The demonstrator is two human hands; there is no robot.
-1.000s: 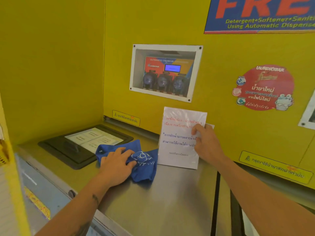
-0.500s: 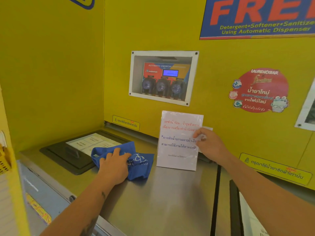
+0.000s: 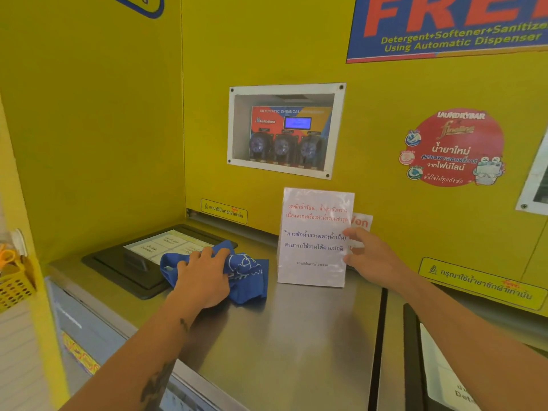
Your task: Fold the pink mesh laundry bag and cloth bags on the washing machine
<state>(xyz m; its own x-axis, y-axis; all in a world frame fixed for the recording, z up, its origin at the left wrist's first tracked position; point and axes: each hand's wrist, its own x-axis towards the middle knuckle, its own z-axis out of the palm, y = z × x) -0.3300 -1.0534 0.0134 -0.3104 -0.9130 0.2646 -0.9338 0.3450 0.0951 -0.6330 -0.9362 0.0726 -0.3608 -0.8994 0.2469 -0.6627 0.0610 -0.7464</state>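
Observation:
A crumpled blue cloth bag (image 3: 249, 277) with white print lies on the steel top of the washing machine (image 3: 290, 336). My left hand (image 3: 204, 277) rests on it, fingers curled into the fabric. My right hand (image 3: 370, 256) holds the right edge of a laminated white notice (image 3: 314, 238) that stands upright against the yellow back wall. No pink mesh bag is in view.
A black detergent lid (image 3: 118, 271) with white labels sits left of the bag. A dispenser window (image 3: 284, 132) is set in the yellow wall. A yellow basket (image 3: 14, 286) hangs at far left. A second machine (image 3: 444, 366) adjoins on the right.
My right hand slid from the sheet's front to its right edge, uncovering a card behind it. My left hand stays on the blue bag, bunching it slightly leftward.

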